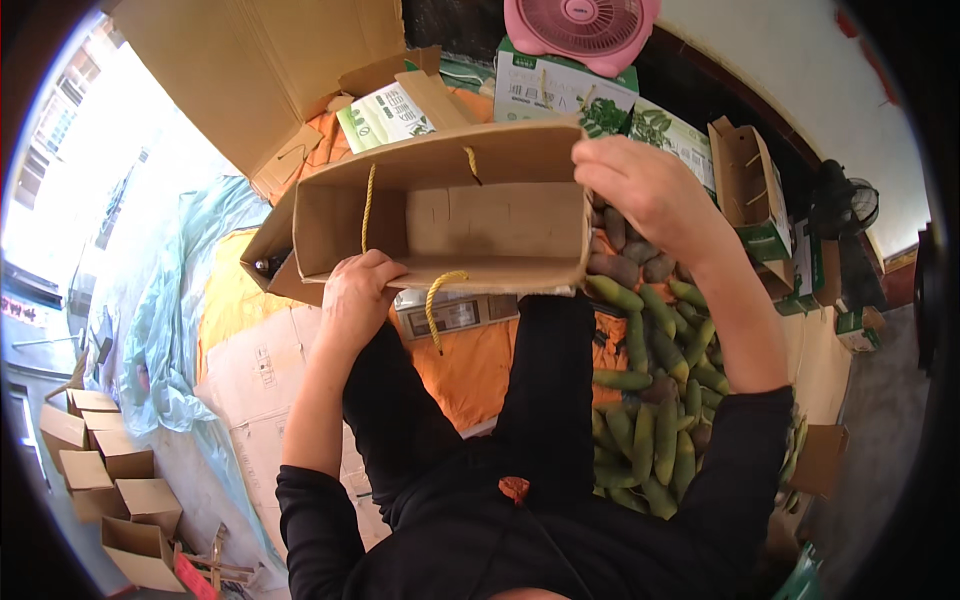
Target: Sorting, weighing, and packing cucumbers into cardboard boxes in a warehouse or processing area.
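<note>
An open, hollow cardboard carton (490, 215) with yellow rope handles (369, 210) is tilted toward me above my knees. Its bare brown inside shows nothing in it. My left hand (357, 295) grips the near rim by the left end, fingers over the edge. At the far right corner, my right hand (640, 185) pinches the rim between thumb and fingers. Partly hidden under the near wall is a grey device with a small display (455, 316). Right of my legs lies a heap of long green gourds (655, 430), with brownish tubers (625, 262) beyond.
Printed white-and-green cartons (565, 90) stand behind, below a pink fan (583, 25). A black fan (845, 198) is at right. Light blue plastic sheeting (165, 320) and several small open boxes (110, 450) lie at left. Flat cardboard (285, 400) covers floor beside my left leg.
</note>
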A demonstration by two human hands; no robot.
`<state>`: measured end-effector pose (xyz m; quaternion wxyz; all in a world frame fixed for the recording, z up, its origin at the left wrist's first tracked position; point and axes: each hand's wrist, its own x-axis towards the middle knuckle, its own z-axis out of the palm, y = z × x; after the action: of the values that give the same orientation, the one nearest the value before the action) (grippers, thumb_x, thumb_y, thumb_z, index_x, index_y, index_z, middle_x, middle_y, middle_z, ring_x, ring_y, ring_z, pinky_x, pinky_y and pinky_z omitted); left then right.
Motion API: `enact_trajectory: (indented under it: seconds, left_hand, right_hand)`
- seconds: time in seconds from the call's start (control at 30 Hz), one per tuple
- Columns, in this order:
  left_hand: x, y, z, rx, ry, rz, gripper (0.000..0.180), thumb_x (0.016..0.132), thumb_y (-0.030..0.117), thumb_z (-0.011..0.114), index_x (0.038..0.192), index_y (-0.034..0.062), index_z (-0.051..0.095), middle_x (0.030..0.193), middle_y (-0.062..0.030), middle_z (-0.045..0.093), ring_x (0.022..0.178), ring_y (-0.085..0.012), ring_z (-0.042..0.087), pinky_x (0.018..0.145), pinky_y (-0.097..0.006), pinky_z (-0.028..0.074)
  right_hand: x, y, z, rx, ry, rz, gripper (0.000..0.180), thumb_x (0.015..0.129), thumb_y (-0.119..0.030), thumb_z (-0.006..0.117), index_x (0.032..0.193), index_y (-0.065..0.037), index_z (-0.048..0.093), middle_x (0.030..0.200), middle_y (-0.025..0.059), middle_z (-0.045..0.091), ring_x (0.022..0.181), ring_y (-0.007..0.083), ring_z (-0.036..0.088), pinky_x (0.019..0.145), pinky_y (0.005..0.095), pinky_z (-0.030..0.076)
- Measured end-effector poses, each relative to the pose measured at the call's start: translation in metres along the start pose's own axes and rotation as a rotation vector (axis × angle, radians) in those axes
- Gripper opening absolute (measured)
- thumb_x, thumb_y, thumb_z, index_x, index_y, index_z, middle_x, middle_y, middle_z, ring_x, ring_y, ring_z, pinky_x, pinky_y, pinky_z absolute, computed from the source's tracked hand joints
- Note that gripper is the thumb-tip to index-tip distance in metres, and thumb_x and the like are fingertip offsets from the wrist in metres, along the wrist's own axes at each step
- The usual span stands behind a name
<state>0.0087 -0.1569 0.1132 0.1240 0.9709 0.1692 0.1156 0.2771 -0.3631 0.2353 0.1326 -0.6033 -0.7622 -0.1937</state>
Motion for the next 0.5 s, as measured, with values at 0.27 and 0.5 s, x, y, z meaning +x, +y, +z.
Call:
enact_trajectory:
  seconds: [0.27,0.5]
  left_hand:
    - [0.025,0.009,0.046,-0.010,-0.091,-0.028,0.007,0.075,0.014,0.066,0.079,0.0080,0.065,0.081,-0.0087,0.056,0.079,-0.0293,0.060,0.068,-0.041,0.048]
    - [0.055,0.013,0.081,0.160,-0.279,-0.061,0.011,0.076,0.012,0.064,0.086,0.0101,0.065,0.087,-0.0090,0.058,0.086,-0.0303,0.061,0.072,-0.041,0.049]
  right_hand:
    - [-0.056,-0.001,0.073,0.268,0.302,0.477,0.013,0.079,-0.005,0.063,0.092,-0.007,0.060,0.103,0.0060,0.060,0.088,0.0269,0.060,0.071,0.0330,0.050]
    - [-0.160,-0.046,0.139,0.638,0.334,1.006,0.012,0.082,0.002,0.057,0.093,-0.002,0.060,0.102,0.0073,0.058,0.082,0.0164,0.061,0.070,0.0255,0.050]
